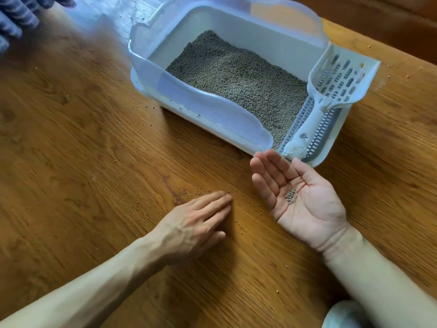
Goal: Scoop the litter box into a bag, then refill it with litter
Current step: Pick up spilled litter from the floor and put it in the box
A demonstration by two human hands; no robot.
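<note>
A white litter box (208, 114) with a translucent blue rim guard stands on the wooden floor (82, 138), filled with grey-brown litter (236, 74). A white slotted scoop (335, 84) rests on the grated step at the box's right end. My right hand (300, 197) lies palm up just in front of the box, fingers straight, with a small pile of litter pellets (290, 196) in the palm. My left hand (198, 223) lies palm down, flat on the floor, fingertips beside a few stray pellets (201, 191).
Loose pellets are scattered over the floor around the box and my hands. Striped grey fabric (16, 17) shows at the top left corner. A pale rounded object (343, 316) sits at the bottom right edge. A dark wooden edge runs along the top right.
</note>
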